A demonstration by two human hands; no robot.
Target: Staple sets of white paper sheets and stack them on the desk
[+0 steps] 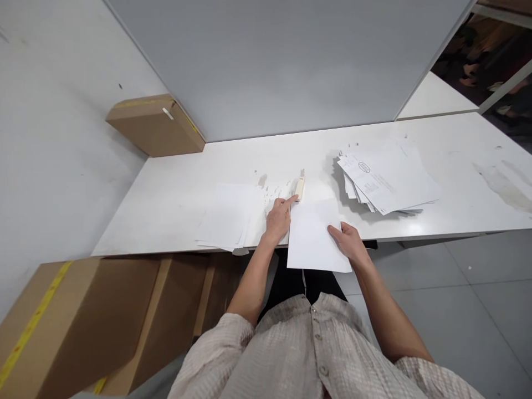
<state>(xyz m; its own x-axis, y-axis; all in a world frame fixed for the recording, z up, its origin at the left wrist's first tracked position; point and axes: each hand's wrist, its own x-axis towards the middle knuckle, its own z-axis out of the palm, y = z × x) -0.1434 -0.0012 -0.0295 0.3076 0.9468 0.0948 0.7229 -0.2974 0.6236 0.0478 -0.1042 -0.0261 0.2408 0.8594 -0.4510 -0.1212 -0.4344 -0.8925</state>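
Observation:
A white sheet of paper (313, 238) reaches over the table's front edge, and its far left corner meets the near end of a small cream-coloured stapler (300, 189). My right hand (347, 239) pinches the sheet's right side, thumb on top and fingers underneath. At the sheet's left edge, my left hand (279, 220) has its index finger stretched out onto the near end of the stapler. The other fingers of that hand are loosely bent and hold nothing that I can see. Whether the paper lies inside the stapler's jaw is hidden.
To the right lies an untidy stack of printed papers (386, 177); to the left, a few white sheets (228, 216). A cardboard box (166, 130) stands at the back left of the white table (166, 183). Large cardboard boxes (83, 321) sit below it at left. A grey panel (291, 66) rises behind.

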